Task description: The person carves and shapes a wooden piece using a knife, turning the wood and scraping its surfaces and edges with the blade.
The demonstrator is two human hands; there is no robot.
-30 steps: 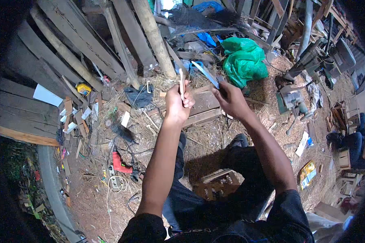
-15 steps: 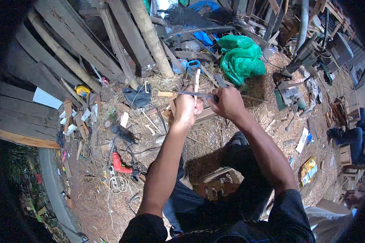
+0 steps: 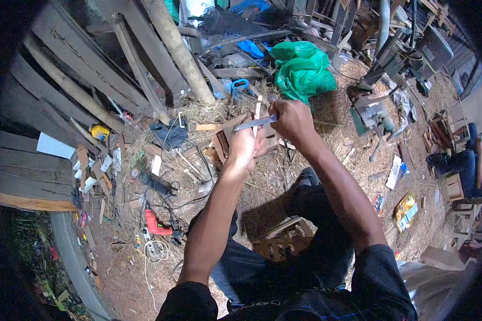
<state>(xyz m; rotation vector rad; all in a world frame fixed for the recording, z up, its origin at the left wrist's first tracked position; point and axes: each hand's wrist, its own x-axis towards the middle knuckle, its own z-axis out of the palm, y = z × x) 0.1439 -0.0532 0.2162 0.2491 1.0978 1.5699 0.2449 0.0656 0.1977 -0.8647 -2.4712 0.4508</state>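
Note:
My left hand (image 3: 245,143) is closed round a thin, pale strip of wood (image 3: 258,107) that sticks up above the fingers. In my right hand (image 3: 293,122) is the handle of a knife, mostly hidden by the fingers. The knife's blade (image 3: 256,123) points left and lies across the strip, just above my left fingers. Beneath the hands are pieces of wood and dry shavings on the ground.
A green plastic bag (image 3: 304,69) lies ahead. At the left are a red power drill (image 3: 157,223), a power strip (image 3: 156,249) and a yellow tape measure (image 3: 99,132). A machine (image 3: 375,117) stands at the right, with another person's leg (image 3: 463,166) beyond.
The knife has gone from pointing up and away from the strip to lying across it. The view has shifted slightly, and my right hand has come closer to my left.

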